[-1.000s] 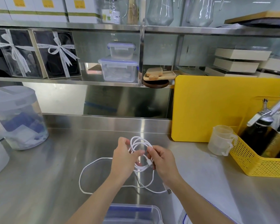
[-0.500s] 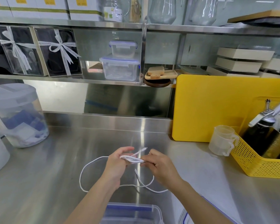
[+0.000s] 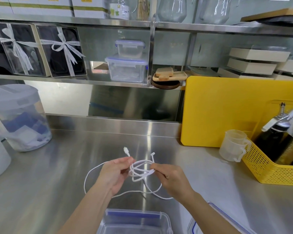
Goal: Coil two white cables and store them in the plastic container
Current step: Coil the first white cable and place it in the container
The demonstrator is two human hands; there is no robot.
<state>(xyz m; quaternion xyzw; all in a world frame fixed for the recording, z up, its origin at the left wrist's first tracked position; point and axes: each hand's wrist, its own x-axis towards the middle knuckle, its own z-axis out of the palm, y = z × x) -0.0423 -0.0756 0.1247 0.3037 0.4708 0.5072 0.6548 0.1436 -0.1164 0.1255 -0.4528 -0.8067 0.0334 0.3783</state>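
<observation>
Two bare forearms rise from the bottom edge, ending in the left hand and the right hand. No sleeves, gloves, rings or watch show below the fingers; wrists are uncovered, nails short and plain

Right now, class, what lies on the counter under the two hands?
Under the left hand and right hand, which hold a coiled cable, a second loose cable lies on the counter. The hands and forearms cover part of its loop.
</observation>
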